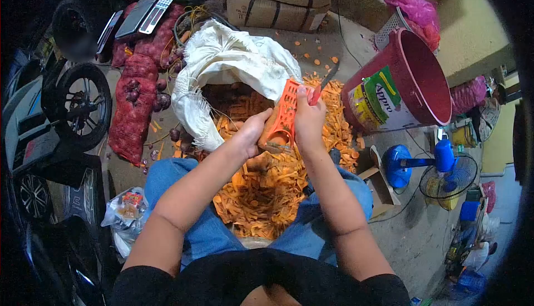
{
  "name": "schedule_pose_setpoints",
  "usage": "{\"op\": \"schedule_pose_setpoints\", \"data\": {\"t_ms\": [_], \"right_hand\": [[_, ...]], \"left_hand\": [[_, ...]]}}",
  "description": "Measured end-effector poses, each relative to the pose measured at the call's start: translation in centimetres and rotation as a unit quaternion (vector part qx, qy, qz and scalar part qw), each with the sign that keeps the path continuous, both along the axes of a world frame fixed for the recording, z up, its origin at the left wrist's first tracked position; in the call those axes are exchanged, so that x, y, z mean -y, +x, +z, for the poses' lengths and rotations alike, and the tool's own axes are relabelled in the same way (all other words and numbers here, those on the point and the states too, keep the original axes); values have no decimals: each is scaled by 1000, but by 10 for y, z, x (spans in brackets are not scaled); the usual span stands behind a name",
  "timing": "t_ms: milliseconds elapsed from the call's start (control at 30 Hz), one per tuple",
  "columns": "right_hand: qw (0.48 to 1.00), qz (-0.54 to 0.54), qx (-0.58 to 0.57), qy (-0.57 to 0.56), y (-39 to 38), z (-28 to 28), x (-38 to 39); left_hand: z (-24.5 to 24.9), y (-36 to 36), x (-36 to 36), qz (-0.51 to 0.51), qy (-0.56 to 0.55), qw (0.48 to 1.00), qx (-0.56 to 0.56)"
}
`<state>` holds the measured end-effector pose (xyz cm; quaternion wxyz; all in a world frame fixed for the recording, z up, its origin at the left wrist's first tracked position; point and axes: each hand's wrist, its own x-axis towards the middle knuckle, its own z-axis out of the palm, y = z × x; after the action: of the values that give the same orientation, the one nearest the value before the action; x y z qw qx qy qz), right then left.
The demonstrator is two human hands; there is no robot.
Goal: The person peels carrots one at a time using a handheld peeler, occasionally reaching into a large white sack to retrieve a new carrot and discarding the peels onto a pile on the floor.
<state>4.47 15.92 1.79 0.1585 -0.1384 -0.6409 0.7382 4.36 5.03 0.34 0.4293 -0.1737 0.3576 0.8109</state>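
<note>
My left hand (255,132) is closed around a carrot (269,130), partly covered by the tool lying against it. My right hand (309,121) grips an orange-red plastic peeler (287,105) with slots in its body. A knife (328,78) with a red handle also sticks out of the right hand, its dark blade pointing up and away. Beneath both hands lies a heap of orange peelings (258,195) between my knees. Just beyond, a white woven sack (239,55) stands with its mouth rolled open and dark-skinned carrots and peelings inside, partly in shadow.
Red net bags of onions (136,105) lie at left, with a digital scale (146,16) on top. A large maroon bucket (400,83) tilts at right. Nearby are a blue fan (439,164) and a cardboard box (378,189). Strapped cartons (278,8) stand behind; a motorbike wheel (83,107) is left.
</note>
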Motion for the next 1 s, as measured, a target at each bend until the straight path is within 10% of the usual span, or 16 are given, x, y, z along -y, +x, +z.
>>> {"op": "schedule_pose_setpoints", "data": {"t_ms": [267, 467, 667, 1000], "right_hand": [[983, -56, 7, 176, -4, -7, -7], [871, -357, 141, 305, -44, -51, -115], [988, -145, -21, -40, -28, -1, -56], [978, -48, -11, 202, 1, -4, 6]], "left_hand": [[6, 5, 1, -85, -62, 991, -82], [26, 29, 8, -208, -32, 969, -133], [12, 8, 12, -77, -41, 996, -36], [5, 5, 6, -69, -54, 992, -92]]}}
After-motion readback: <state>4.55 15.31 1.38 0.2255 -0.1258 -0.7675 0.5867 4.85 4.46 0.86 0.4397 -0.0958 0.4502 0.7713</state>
